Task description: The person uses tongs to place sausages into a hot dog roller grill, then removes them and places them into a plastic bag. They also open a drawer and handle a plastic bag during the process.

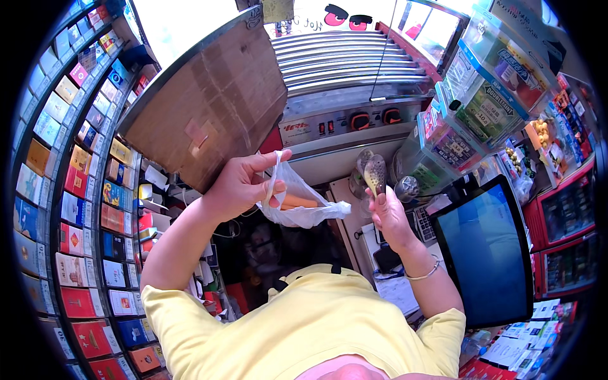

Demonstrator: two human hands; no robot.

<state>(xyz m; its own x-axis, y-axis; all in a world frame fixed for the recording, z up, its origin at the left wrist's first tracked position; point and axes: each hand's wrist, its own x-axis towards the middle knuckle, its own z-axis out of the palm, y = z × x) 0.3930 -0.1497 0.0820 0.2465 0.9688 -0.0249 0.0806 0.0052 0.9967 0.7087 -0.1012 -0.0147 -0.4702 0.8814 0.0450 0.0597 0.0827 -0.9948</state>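
My left hand (247, 183) grips the top edge of a thin white plastic bag (299, 216), holding its mouth apart. Inside the bag lie orange-brown sausages (297, 202), partly covered by the plastic. Across from it, my right hand (392, 218) is closed around the handle of metal serving tongs (375, 173) with oval, perforated ends. The tongs point up and away from me, to the right of the bag and apart from it. Just beyond the tongs stands a clear container (356, 183), partly hidden by them.
Ahead is a hot-dog roller grill (342, 61) with control knobs. A brown board (213, 95) leans at its left. Cigarette-pack shelves (80, 190) line my left. Stacked clear plastic boxes (475, 104), a glass shaker (407, 188) and a monitor (484, 251) stand at right.
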